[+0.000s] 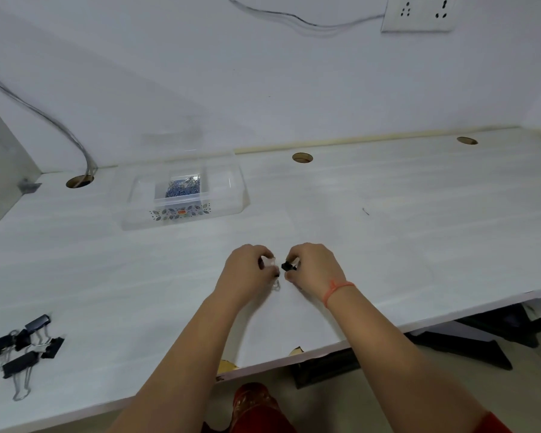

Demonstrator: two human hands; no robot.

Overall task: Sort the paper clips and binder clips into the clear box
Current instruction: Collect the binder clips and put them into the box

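My left hand (247,270) and my right hand (314,268) meet low over the middle of the white desk, fingers curled. A small black binder clip (287,266) is pinched in my right fingertips. My left fingers close on a small pale item (269,262); silver wire (276,285) hangs under them, and what it belongs to I cannot tell. The clear box (181,195) stands farther back on the left, its lid off, with a heap of blue and silver paper clips (183,187) in its middle compartment. Several black binder clips (22,348) lie at the desk's near left.
Three round cable holes (302,158) pierce the desk (419,229) along the back wall; a cable (44,115) drops into the left one. A wall socket (419,12) sits at the upper right. The near desk edge is chipped below my arms.
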